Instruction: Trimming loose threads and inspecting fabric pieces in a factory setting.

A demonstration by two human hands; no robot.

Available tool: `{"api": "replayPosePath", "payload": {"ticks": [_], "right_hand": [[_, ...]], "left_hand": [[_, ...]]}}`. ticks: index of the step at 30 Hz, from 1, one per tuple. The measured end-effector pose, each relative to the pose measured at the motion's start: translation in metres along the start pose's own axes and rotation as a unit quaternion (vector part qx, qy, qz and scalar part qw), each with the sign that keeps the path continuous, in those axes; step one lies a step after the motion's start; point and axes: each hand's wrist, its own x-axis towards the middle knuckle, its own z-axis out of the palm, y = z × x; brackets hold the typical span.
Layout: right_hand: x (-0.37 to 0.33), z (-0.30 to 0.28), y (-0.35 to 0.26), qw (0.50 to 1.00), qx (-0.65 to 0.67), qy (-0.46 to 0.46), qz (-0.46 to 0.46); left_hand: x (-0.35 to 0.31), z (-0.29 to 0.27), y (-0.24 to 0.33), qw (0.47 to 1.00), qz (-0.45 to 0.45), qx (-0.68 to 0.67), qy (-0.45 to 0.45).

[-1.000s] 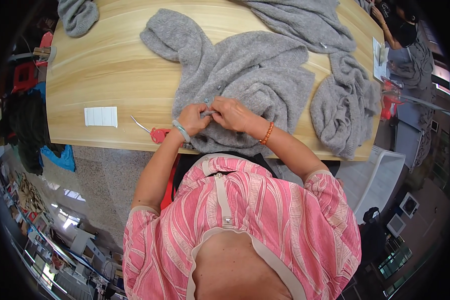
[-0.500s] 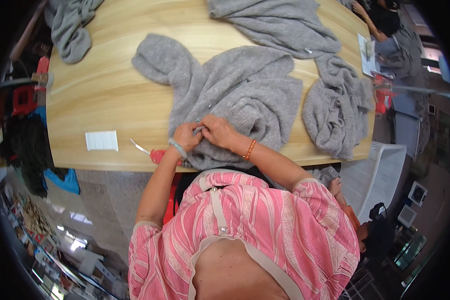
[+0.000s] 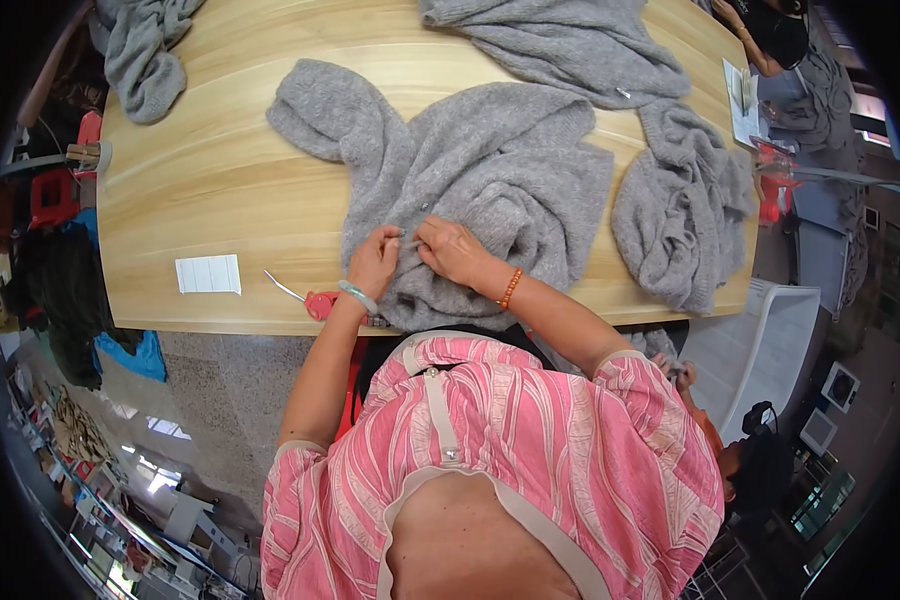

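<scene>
A grey knitted sweater point(image 3: 510, 150) lies bunched on the table in front of me, one sleeve stretched toward the far left. My left hand point(image 3: 375, 262), a pale bangle at its wrist, pinches the near part of the knit. Close to its right, my right hand point(image 3: 450, 250), with an orange bead bracelet, also has fingers closed on the knit. A small gap separates the fingertips; any finer thing between them is too small to make out. A tiny button-like spot shows on the fabric just beyond the hands.
Left of the sweater lie a red-handled tool point(image 3: 320, 304) with a thin metal end and a white paper card point(image 3: 208, 274). More grey knitwear point(image 3: 682, 210) rests right, far left and at the back. A white bin point(image 3: 770, 350) stands by the right edge. Other people sit nearby.
My hands have drawn slightly apart; the right has moved a little right and the left a little farther away. The sweater stays in place.
</scene>
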Motion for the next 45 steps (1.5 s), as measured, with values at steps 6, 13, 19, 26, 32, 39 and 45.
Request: {"api": "replayPosePath", "payload": {"ticks": [6,13,19,26,32,39,45], "right_hand": [[-0.002,0.011,0.010,0.998,-0.038,0.002,-0.052],[-0.005,0.011,0.003,0.999,-0.019,0.020,-0.031],[-0.007,0.028,0.014,0.998,-0.062,0.014,-0.031],[-0.004,0.009,0.003,0.999,0.000,0.024,-0.044],[-0.004,-0.002,-0.002,0.997,-0.004,0.049,-0.053],[-0.005,-0.002,-0.012,0.998,0.021,0.047,-0.049],[-0.013,-0.013,-0.014,0.998,0.032,0.030,-0.038]], "left_hand": [[0.021,0.012,0.011,0.947,0.119,0.298,0.018],[0.020,0.011,0.008,0.974,0.135,0.182,-0.023],[0.031,0.013,0.001,0.969,0.117,0.212,-0.050],[0.033,-0.007,0.000,0.940,-0.150,-0.255,-0.172],[0.026,-0.012,0.025,0.863,-0.193,-0.403,-0.234],[0.022,-0.017,0.010,0.884,-0.215,-0.341,-0.237],[0.024,0.000,0.010,0.858,-0.194,-0.396,-0.263]]}}
